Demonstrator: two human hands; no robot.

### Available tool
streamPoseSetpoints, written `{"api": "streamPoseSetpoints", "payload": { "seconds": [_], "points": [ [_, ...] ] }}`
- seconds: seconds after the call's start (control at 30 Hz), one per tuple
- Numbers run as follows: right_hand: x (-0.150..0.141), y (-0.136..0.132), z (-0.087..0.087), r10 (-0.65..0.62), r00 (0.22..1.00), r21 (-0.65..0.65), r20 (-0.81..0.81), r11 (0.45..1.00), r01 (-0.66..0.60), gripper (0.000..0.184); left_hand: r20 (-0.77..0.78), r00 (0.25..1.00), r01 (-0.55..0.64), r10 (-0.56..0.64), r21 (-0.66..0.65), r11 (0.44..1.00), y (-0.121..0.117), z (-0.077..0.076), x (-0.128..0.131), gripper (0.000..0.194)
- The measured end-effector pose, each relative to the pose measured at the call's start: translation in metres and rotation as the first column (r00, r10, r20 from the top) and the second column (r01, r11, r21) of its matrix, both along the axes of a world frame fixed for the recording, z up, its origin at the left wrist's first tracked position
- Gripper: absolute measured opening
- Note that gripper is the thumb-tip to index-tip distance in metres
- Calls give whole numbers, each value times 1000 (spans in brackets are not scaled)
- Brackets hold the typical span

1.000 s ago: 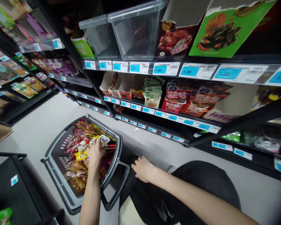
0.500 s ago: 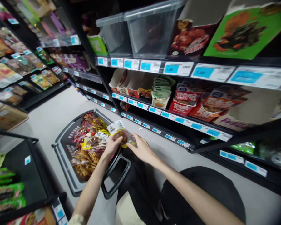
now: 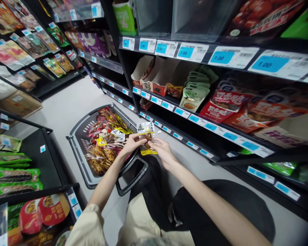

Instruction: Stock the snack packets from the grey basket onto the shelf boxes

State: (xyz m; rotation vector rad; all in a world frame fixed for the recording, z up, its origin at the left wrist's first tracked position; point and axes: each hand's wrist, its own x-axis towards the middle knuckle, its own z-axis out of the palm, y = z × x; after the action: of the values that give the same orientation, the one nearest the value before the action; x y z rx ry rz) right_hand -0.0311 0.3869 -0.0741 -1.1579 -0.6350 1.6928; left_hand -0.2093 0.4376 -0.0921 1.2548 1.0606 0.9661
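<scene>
Between both hands is a small snack packet [image 3: 145, 129], with a white and yellow printed top, a clear middle showing brown food, and a yellow lower edge. My left hand [image 3: 132, 143] pinches its left side, and my right hand [image 3: 162, 150] grips its right side with thumb and fingers. Just left of the hands, a grey shopping basket [image 3: 78, 160] stands on the floor, heaped with many snack packets [image 3: 105, 136] in brown, red, pink and yellow. The basket's black handle [image 3: 140, 177] leans out toward my legs.
To the right rises a black shelf [image 3: 169, 119] with price tags, open display boxes [image 3: 160, 80], green pouches [image 3: 195, 92] and red packets [image 3: 226, 100]. Clear plastic bins [image 3: 200, 20] sit above. A low rack [image 3: 53, 164] with green packets stands left. A black round seat [image 3: 226, 205] is beside my legs.
The view has shifted, and the packet is now held upright and flatter between both hands, its front more visible. My right hand has closed in on the packet's right side.
</scene>
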Motion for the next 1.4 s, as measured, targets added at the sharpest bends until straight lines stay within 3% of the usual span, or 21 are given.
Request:
{"api": "streamPoseSetpoints", "payload": {
  "seconds": [0.13,0.37,0.63,1.07,1.4],
  "points": [
    [1,-2,5,-2,999,-15,-33,1000,1,56,8,1000,9,-9,25,1000,0,-4,-1,44],
    [6,-4,8,-2,999,-80,-49,997,-1,46,72,995,77,-74,-42,996,2,-7,-3,56],
    [7,-5,9,20,998,-81,-63,996,-25,57,73,994,79,-76,-29,996,1,-9,-4,55],
    [9,-4,6,52,998,-53,-31,997,-53,52,73,995,75,-71,-53,996,3,-16,-7,50],
    [9,-4,10,43,999,-68,-21,997,-44,47,95,994,66,-60,-61,996,2,-11,-6,50]
  ]
}}
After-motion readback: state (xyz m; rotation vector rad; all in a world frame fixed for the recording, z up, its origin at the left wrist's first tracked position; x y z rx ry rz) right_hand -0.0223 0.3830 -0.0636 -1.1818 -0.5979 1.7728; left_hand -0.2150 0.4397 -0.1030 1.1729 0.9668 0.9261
